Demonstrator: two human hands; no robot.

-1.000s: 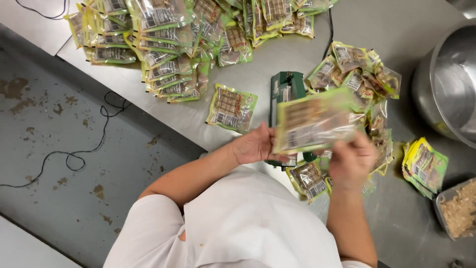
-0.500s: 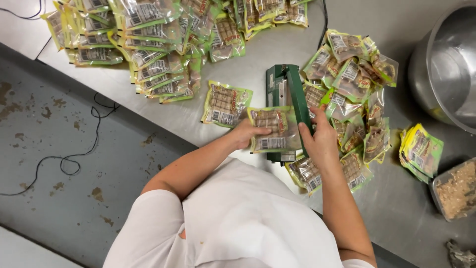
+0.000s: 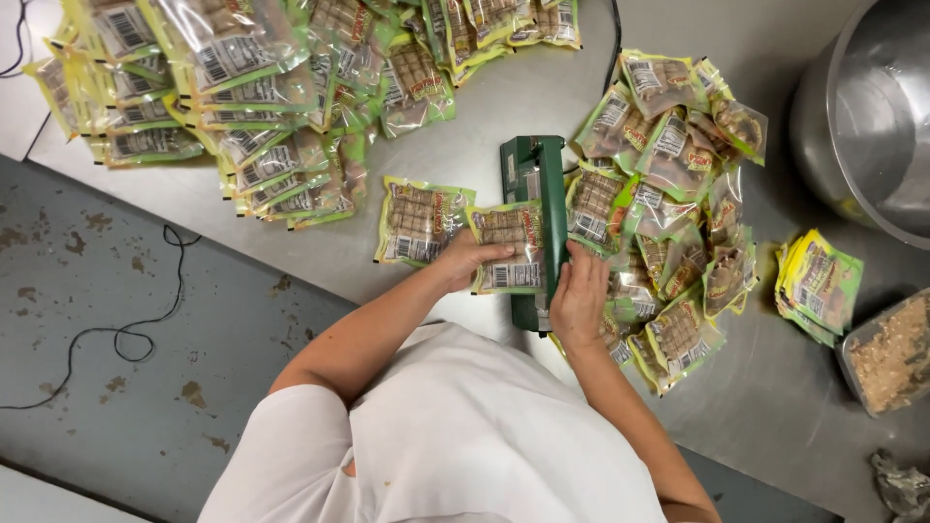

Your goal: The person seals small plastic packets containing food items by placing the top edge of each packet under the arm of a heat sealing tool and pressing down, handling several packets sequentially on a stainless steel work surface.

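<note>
A green heat sealer (image 3: 536, 179) stands on the steel table (image 3: 455, 165), its bar running away from me. A yellow-green snack packet (image 3: 508, 246) lies flat with one edge under the sealer's bar. My left hand (image 3: 467, 260) grips the packet's near left corner. My right hand (image 3: 579, 298) rests on the sealer's near end, fingers curled over the bar and touching the packet's right edge. Another filled packet (image 3: 419, 222) lies just left of the held one.
Several filled packets are heaped right of the sealer (image 3: 678, 203) and spread across the far left (image 3: 232, 107). A stack of flat packets (image 3: 819, 284), a tub of crumbly food (image 3: 891, 353) and a large steel bowl (image 3: 872, 116) sit at right. A black cable (image 3: 107, 334) trails on the floor.
The packet came down from in front of me onto the table and slid its edge into the sealer. My right hand shifted from the packet onto the sealer bar.
</note>
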